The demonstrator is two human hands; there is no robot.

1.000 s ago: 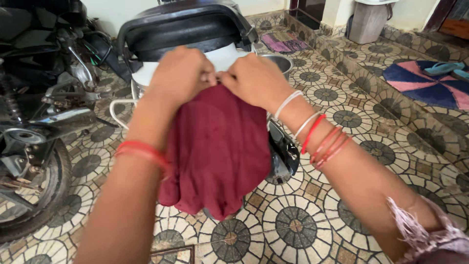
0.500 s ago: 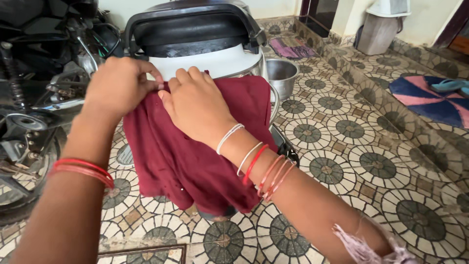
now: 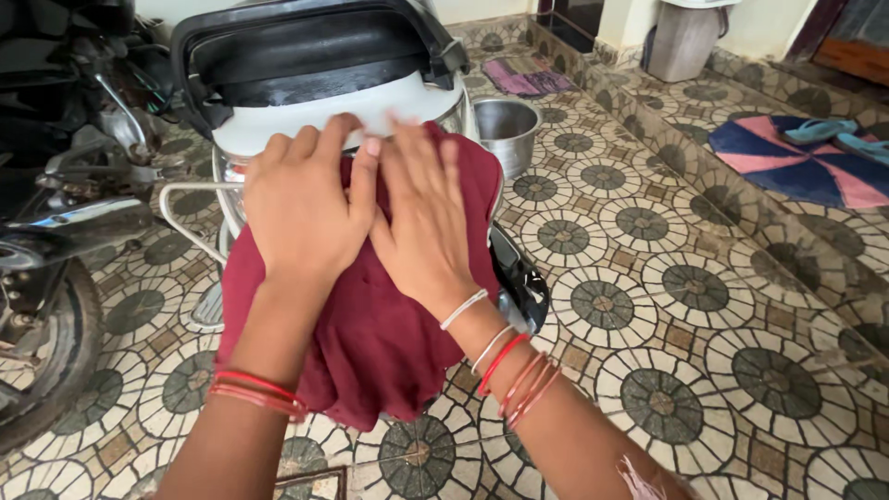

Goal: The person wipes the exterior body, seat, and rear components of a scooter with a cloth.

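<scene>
A dark red cloth (image 3: 370, 343) is draped over the rear of a white scooter (image 3: 306, 118) with a black seat (image 3: 306, 46). My left hand (image 3: 301, 208) lies flat on the cloth, fingers spread toward the white panel. Beside it, touching, my right hand (image 3: 421, 218) also presses flat on the cloth with fingers extended. Both wrists carry red and white bangles. The cloth hangs down past the scooter's tail and hides most of it.
A black motorcycle (image 3: 56, 213) stands close on the left. A steel bowl (image 3: 505, 125) sits on the patterned tile floor right of the scooter. A raised tiled step (image 3: 741, 185) runs along the right, with a pink and blue mat (image 3: 796, 162), sandals and a bin behind.
Both hands let go of their pinch on the cloth's top edge and now lie flat, side by side, on the spread cloth. The view shifted slightly.
</scene>
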